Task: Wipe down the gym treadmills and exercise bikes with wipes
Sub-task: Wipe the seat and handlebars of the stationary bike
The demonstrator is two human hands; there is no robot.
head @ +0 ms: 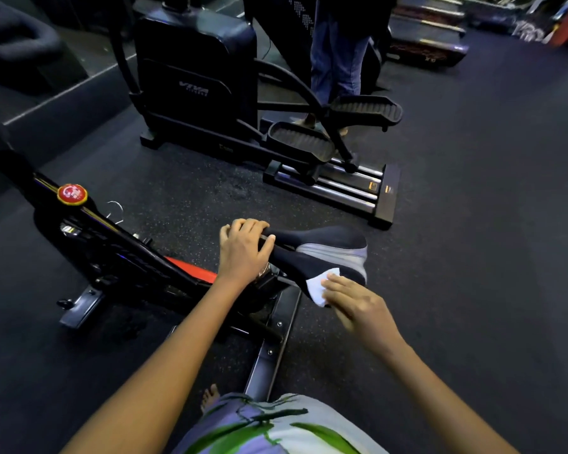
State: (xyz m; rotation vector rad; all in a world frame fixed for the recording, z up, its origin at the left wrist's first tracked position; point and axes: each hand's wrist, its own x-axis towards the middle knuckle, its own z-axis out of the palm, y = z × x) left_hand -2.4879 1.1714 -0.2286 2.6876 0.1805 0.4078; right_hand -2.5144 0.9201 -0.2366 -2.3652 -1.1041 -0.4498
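The person is standing behind an exercise bike (pixel 122 253), working on its saddle (pixel 322 253). The left hand (pixel 243 247) is gripping the saddle's narrow nose, fingers (pixel 248 226) curled over the top and thumb hooked round the near side, steadying it. The right hand (pixel 354 299) is pressing a white wipe (pixel 315 290) against the near rear edge of the saddle, its fingers (pixel 336 283) lying fairly straight and flat on the cloth rather than closing round it.

The saddle's long axis is running left to right across the view, nose under the left hand, broad black-and-grey tail toward the right. The wipe is sitting at the tail's near corner, so the unwiped length is lying up and to the left of the right-hand fingers, toward the nose. The right hand is nearer that surface; the next stroke probably runs along the axis toward the left hand.

An elliptical trainer (pixel 210 90) is standing beyond on the dark floor (pixel 473 224), well apart from the bike.
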